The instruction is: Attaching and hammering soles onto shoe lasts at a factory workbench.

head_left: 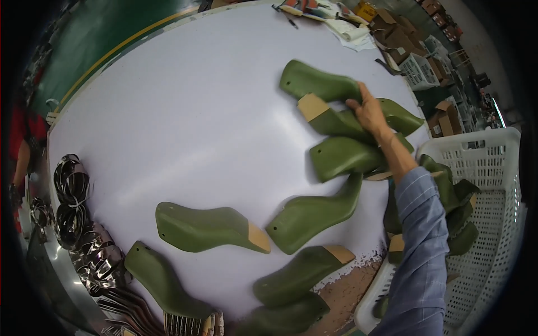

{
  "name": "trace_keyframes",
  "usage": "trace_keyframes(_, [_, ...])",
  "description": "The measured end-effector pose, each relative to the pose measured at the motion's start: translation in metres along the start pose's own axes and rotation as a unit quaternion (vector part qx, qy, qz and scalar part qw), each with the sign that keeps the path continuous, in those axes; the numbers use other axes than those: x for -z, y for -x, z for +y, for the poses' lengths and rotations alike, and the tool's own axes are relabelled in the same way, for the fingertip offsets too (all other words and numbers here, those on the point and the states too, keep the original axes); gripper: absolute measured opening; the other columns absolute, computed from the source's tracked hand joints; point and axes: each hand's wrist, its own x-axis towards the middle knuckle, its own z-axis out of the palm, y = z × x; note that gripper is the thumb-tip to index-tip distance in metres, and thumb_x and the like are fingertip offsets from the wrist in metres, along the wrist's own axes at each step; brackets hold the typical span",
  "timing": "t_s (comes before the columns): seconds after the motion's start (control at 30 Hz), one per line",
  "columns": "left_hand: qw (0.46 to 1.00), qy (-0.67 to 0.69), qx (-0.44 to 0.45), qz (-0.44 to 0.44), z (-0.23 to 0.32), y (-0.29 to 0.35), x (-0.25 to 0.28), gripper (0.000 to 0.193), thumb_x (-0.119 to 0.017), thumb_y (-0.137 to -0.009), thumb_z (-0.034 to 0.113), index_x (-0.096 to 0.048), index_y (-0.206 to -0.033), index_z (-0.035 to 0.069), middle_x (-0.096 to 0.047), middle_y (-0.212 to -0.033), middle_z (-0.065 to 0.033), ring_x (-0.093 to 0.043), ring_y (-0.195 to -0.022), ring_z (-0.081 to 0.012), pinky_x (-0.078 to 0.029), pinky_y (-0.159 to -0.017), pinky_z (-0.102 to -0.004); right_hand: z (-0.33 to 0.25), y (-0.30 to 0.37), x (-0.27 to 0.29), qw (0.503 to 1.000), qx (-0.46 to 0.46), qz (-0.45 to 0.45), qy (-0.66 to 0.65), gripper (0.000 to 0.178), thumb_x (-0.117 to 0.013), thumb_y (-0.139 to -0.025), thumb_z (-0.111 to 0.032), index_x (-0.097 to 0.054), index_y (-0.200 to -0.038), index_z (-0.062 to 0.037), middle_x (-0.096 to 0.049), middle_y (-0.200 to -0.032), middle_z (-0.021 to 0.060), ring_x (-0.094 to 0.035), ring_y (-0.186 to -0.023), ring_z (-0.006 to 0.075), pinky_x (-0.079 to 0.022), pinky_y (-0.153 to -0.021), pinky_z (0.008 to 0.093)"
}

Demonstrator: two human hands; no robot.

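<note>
My right hand reaches across the table to the far right, its fingers closed round the narrow end of a green shoe last. Just below that hand, and partly hidden by it, is another last with a tan end. A third last rests nearer me, and one more lies beyond my wrist. Across the near half are several others, among them a tan-tipped last, a plain last and a slanting last. My left hand is out of sight.
A white perforated basket holding more lasts stands at the right, partly behind my forearm. Shiny dark bundled strips line the table's left edge. Papers lie at the far edge. Cardboard boxes and a white crate stand beyond.
</note>
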Motion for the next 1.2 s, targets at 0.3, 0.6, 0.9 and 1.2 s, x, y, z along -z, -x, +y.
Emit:
trace_keyframes(0.3, [0.985, 0.131, -0.096, 0.061, 0.005, 0.004, -0.003, 0.046, -0.056, -0.095, 0.027, -0.049, -0.128, -0.003, -0.060, -0.116, -0.0230, -0.058, -0.105, -0.0322, -0.046, -0.089, -0.0392, -0.116, 0.142, -0.031, 0.983, -0.011, -0.170, -0.061, 0.032, -0.055, -0.091, -0.028, -0.059, -0.116, -0.0081, -0.065, -0.101, 0.0223, -0.059, -0.099, 0.0423, -0.047, -0.087, 0.0437])
trace_keyframes(0.6, [0.993, 0.046, -0.063, 0.087, 0.070, 0.027, 0.022, 0.043, -0.053, -0.096, 0.027, -0.051, -0.127, -0.002, -0.059, -0.119, -0.0216, -0.057, -0.109, -0.0311, -0.046, -0.090, -0.0376, 0.045, 0.067, 0.096, 0.895, -0.230, 0.144, 0.354, 0.051, -0.042, -0.092, -0.054, -0.054, -0.130, -0.0216, -0.050, -0.135, 0.0149, -0.047, -0.122, 0.0392, -0.037, -0.099, 0.0550])
trace_keyframes(0.9, [0.997, 0.058, 0.005, -0.052, 0.053, 0.018, 0.020, 0.046, -0.051, -0.096, 0.030, -0.050, -0.132, 0.001, -0.062, -0.119, -0.0168, -0.061, -0.100, -0.0253, -0.049, -0.079, -0.0322, 0.116, 0.061, 0.098, 0.941, -0.190, 0.023, 0.278, 0.052, -0.036, -0.092, -0.056, -0.053, -0.127, -0.0200, -0.049, -0.130, 0.0171, -0.049, -0.118, 0.0369, -0.040, -0.099, 0.0466])
trace_keyframes(1.2, [0.979, 0.178, -0.034, 0.092, 0.012, 0.034, -0.003, 0.040, -0.050, -0.097, 0.031, -0.054, -0.121, -0.001, -0.063, -0.109, -0.0149, -0.061, -0.096, -0.0237, -0.048, -0.081, -0.0349, -0.069, 0.137, -0.030, 0.995, -0.060, -0.016, 0.074, 0.036, -0.063, -0.081, -0.040, -0.067, -0.097, -0.0085, -0.055, -0.115, 0.0151, -0.051, -0.110, 0.0336, -0.036, -0.097, 0.0465])
